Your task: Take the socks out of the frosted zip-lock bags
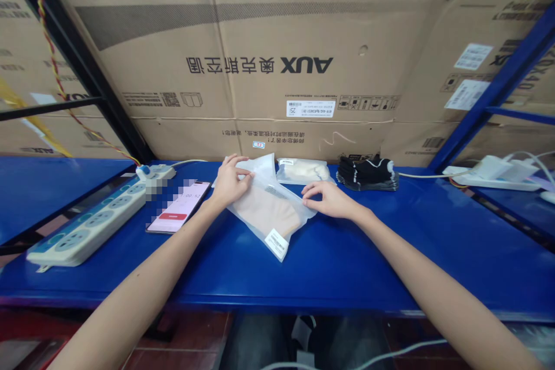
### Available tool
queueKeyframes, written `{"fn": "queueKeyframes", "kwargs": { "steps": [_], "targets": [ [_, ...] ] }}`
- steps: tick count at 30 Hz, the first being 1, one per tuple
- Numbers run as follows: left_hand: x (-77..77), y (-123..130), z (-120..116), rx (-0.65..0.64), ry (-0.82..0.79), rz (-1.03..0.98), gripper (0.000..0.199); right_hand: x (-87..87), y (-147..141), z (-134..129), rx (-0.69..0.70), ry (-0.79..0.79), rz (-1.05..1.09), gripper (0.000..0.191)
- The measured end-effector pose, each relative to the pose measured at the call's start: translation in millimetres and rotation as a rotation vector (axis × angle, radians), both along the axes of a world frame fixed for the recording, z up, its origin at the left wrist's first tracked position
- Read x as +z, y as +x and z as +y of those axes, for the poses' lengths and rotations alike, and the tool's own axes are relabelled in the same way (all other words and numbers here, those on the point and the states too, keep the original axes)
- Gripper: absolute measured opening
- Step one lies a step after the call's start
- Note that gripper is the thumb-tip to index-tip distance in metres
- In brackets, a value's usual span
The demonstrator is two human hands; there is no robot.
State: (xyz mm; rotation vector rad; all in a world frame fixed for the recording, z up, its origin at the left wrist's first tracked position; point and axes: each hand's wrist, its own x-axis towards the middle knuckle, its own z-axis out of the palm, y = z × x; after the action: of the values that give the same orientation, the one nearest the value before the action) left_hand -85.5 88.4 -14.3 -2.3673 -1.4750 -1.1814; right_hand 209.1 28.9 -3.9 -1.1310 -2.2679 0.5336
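Gripping the translucent plastic bag (pixel 260 205) at its upper left, our left hand (pixel 232 182) has its thumb and fingers closed on the film, while our right hand (pixel 327 199) has its thumb and forefinger brought together at the bag's right edge, seemingly pinching it. The bag lies aslant on the blue table (pixel 347 266) between our two hands, a pale peach item showing through it and a white barcode label (pixel 276 240) at the corner nearest us. Just behind it, by the cardboard, we see a clear packet (pixel 303 171) with cream-coloured contents, and to the right of that a bundle of black fabric (pixel 367 173) with light grey edging. To the left of our left hand lies a smartphone (pixel 180 205), its screen lit and partly pixelated, with a red button (pixel 173 216) on it. Beyond the phone, we have a long white power strip (pixel 104 214) running along the table with a plug (pixel 143 172) at its far end. White adapters (pixel 492 167) sit on the right side. Facing us, a large cardboard panel (pixel 260 23) bears upside-down AUX lettering.
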Motion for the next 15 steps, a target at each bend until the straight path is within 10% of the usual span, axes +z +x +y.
{"fn": "queueKeyframes", "kwargs": {
  "steps": [15],
  "targets": [
    [-0.2,-1.5,0.4,-0.066,-0.042,-0.173,0.023,15.8,20.9,-5.3,0.228,-0.186,-0.107,0.02]
  ]
}}
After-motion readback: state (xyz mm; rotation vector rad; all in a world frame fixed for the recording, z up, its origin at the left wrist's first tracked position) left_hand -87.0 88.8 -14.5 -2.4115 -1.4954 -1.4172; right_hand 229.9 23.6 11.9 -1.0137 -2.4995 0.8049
